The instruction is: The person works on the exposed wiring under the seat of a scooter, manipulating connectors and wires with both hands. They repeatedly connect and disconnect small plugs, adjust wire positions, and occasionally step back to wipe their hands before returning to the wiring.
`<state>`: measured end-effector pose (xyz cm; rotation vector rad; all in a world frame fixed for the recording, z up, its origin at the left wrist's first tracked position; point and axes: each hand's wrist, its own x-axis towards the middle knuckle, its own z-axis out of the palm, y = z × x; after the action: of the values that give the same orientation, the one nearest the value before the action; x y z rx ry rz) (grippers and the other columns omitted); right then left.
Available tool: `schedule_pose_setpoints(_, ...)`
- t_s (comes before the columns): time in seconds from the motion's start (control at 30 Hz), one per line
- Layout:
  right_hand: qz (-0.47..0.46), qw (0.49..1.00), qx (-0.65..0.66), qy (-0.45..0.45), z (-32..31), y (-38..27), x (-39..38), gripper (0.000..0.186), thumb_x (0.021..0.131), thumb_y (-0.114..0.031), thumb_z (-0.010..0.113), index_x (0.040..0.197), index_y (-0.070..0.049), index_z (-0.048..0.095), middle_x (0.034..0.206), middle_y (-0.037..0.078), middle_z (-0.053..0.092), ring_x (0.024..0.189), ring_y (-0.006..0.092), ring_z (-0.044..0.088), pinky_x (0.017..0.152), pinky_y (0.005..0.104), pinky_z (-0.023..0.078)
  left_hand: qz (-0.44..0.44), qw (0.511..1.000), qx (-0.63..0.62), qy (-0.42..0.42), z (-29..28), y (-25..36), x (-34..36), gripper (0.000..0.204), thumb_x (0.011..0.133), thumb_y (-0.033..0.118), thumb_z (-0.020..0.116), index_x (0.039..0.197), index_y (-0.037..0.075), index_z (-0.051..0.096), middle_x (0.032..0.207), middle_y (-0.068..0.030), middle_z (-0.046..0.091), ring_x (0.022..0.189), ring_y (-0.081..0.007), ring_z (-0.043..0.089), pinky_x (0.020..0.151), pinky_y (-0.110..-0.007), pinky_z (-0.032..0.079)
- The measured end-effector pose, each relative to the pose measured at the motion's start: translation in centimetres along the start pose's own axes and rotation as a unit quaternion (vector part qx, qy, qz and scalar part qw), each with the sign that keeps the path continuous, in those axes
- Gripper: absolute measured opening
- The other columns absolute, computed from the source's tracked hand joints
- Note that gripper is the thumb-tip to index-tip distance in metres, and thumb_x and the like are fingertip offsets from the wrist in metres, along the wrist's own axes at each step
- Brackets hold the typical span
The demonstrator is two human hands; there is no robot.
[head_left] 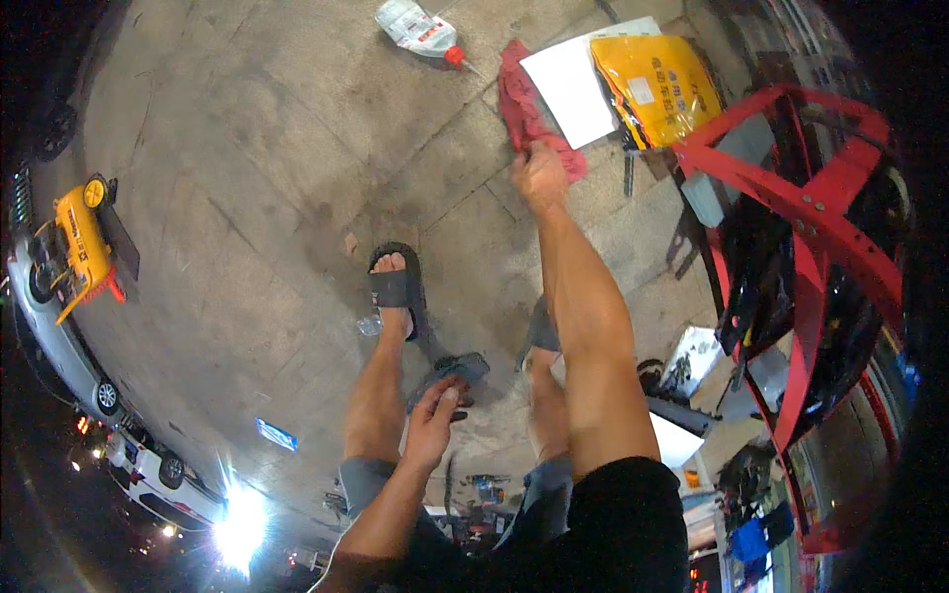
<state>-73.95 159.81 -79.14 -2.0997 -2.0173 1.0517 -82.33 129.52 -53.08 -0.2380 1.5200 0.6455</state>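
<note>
My right hand (539, 176) reaches forward to a crumpled red cloth (524, 94) on the paved floor, its fingers closed on the cloth's near part. Beside the cloth lie a white sheet (563, 89) and a yellow printed plastic package (660, 89). Lower down, my left hand (435, 410) is closed on a dark grey object (458, 370), whose exact kind I cannot make out. My sandalled feet (390, 296) are on the floor between my hands.
A plastic bottle with red cap (415, 30) lies ahead. A red metal frame (820, 237) stands at the right, with scattered parts below it. A yellow wheeled machine (84, 247), parked cars (59, 326) and a bright lamp (240, 524) are at the left.
</note>
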Motion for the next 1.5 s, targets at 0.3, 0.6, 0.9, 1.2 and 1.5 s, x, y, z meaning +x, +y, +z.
schedule_pose_setpoints(0.3,-0.07,0.921,0.344,-0.168,-13.5,-10.4,-22.0,0.016,0.077,-0.018,0.062,0.085,-0.005,0.057,0.086,0.015,0.061,0.079,0.0352,0.059,0.068,0.0433,0.047,0.271,0.956,0.101,0.052,3.0,11.2,2.7,0.049,0.097,0.025,0.047,0.138,0.0,0.036,0.139,-0.0143,0.041,0.118,-0.0231,0.049,0.1,-0.034,0.038)
schedule_pose_setpoints(0.6,0.207,0.891,0.374,0.153,-24.2,-19.9,-34.6,0.028,0.092,-0.023,0.042,0.101,-0.001,0.057,0.104,0.026,0.059,0.096,0.0427,0.055,0.08,0.0472,0.044,0.1,0.988,-0.001,-0.122,8.6,15.4,-17.9,0.045,0.101,0.031,0.034,0.13,-0.002,0.044,0.125,-0.0126,0.052,0.112,-0.023,0.053,0.094,-0.035,0.043)
schedule_pose_setpoints(0.9,0.304,0.696,0.651,-0.019,-36.6,-28.0,-43.7,0.077,0.096,-0.056,0.025,0.141,0.006,0.026,0.146,0.025,0.027,0.134,0.0303,0.03,0.108,0.0366,0.026,0.085,0.944,0.207,-0.243,8.8,19.6,-26.3,0.053,0.097,0.041,0.043,0.136,0.005,0.043,0.129,-0.0127,0.051,0.114,-0.028,0.051,0.098,-0.039,0.039)
schedule_pose_setpoints(1.2,0.272,0.679,0.625,0.272,-39.5,-23.3,-47.4,0.064,0.099,-0.046,0.025,0.148,-0.008,0.011,0.153,0.014,0.011,0.142,0.0273,0.008,0.114,0.0363,0.014,-0.066,0.871,0.308,-0.378,15.2,15.7,-31.5,0.046,0.095,0.046,0.045,0.115,0.006,0.056,0.106,-0.0101,0.06,0.094,-0.0235,0.057,0.084,-0.036,0.047)
schedule_pose_setpoints(1.5,0.343,0.501,0.626,0.49,-44.4,-13.6,-54.2,0.046,0.096,-0.043,0.041,0.1,-0.002,0.063,0.08,0.011,0.064,0.075,0.0244,0.06,0.07,0.0399,0.047,-0.103,0.712,0.447,-0.532,21.2,9.1,-40.1,0.054,0.101,0.036,0.033,0.139,-0.001,0.032,0.144,-0.0118,0.038,0.132,-0.0238,0.035,0.111,-0.037,0.025)
